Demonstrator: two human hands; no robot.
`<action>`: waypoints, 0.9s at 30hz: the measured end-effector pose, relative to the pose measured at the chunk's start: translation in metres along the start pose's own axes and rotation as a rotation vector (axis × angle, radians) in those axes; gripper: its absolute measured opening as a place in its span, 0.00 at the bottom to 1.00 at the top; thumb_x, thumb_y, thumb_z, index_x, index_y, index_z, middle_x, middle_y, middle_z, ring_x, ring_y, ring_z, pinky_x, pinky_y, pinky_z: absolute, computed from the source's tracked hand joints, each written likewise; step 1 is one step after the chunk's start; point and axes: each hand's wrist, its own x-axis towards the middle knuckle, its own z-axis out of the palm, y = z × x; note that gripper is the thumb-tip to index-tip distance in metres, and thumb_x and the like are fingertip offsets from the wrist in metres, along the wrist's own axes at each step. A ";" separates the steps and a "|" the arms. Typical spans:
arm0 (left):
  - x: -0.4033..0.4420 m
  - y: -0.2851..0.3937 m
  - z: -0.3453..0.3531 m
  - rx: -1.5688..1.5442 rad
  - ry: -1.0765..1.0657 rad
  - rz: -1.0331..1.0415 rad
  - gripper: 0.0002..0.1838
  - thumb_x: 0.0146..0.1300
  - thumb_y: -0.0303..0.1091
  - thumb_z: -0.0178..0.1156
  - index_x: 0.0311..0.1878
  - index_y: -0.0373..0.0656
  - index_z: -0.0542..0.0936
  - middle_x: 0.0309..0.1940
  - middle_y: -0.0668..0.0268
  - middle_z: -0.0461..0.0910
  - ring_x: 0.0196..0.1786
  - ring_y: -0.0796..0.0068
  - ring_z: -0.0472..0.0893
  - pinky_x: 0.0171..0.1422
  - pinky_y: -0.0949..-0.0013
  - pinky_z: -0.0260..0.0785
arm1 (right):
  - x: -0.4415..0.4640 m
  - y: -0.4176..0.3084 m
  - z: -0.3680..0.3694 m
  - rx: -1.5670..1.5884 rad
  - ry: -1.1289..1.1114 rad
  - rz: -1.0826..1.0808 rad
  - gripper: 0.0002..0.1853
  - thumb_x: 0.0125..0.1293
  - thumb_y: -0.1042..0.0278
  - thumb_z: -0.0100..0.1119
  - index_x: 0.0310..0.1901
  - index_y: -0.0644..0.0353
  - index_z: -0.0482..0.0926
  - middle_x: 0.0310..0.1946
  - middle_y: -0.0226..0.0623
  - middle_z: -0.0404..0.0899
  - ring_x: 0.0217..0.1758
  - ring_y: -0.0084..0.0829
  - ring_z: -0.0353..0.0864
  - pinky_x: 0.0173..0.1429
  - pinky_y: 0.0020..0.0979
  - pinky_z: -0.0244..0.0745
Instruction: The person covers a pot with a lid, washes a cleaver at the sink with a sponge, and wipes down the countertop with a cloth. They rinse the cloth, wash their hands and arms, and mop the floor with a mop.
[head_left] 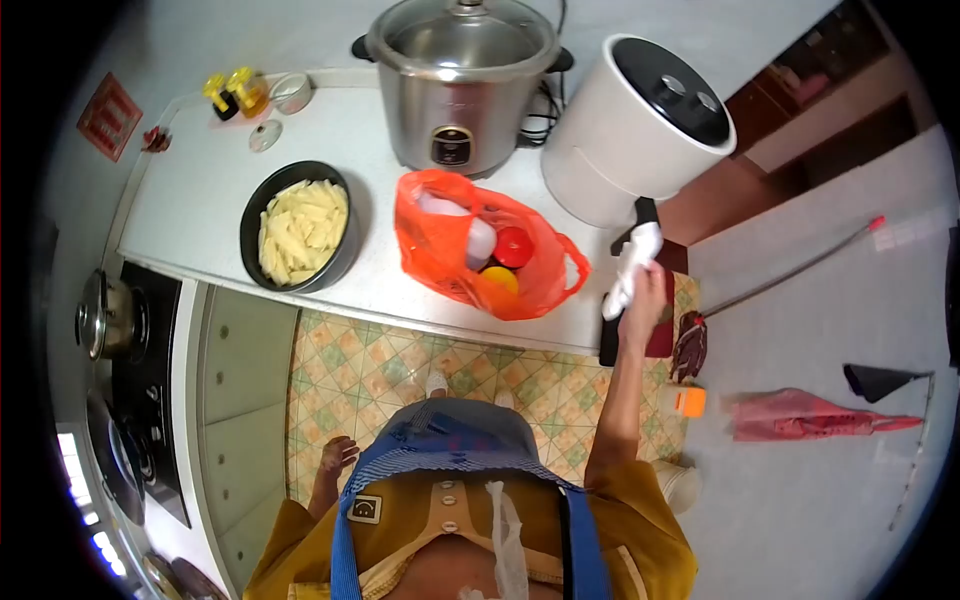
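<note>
White cloth (632,265) in hand, right by the fryer (597,150) handle (647,211)

Plain white, kinda crumpled into a long soft strip. Right hand's (645,300) fingers are clamped on it over the table's (185,205) right end; it runs along their left side, top end poking past the tips. Can't tell if it touches the handle. Left hand (339,456) hangs beside the apron (450,432), fingers loosely apart.

Gap between bag (440,272) and cloth (632,268)
</note>
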 end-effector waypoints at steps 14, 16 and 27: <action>0.063 -0.005 0.103 0.153 -0.087 0.087 0.18 0.56 0.34 0.54 0.49 0.35 0.72 0.40 0.59 0.78 0.41 0.65 0.78 0.39 0.66 0.70 | -0.196 -0.292 0.015 1.514 -0.810 -0.496 0.13 0.63 0.59 0.51 0.46 0.51 0.77 0.50 0.33 0.72 0.55 0.34 0.70 0.67 0.30 0.55; 0.059 -0.002 0.108 0.152 -0.077 0.093 0.18 0.56 0.33 0.54 0.49 0.34 0.72 0.40 0.59 0.78 0.41 0.65 0.78 0.39 0.65 0.70 | -0.209 -0.303 0.013 1.566 -0.654 -0.444 0.11 0.62 0.58 0.53 0.44 0.49 0.80 0.49 0.31 0.73 0.54 0.33 0.71 0.67 0.28 0.55; 0.058 -0.016 0.089 0.173 -0.052 0.085 0.19 0.56 0.33 0.54 0.49 0.33 0.72 0.40 0.58 0.78 0.41 0.63 0.77 0.40 0.65 0.70 | -0.185 -0.270 -0.001 1.521 -1.155 -0.719 0.11 0.62 0.59 0.54 0.41 0.49 0.81 0.47 0.31 0.74 0.50 0.33 0.72 0.62 0.28 0.56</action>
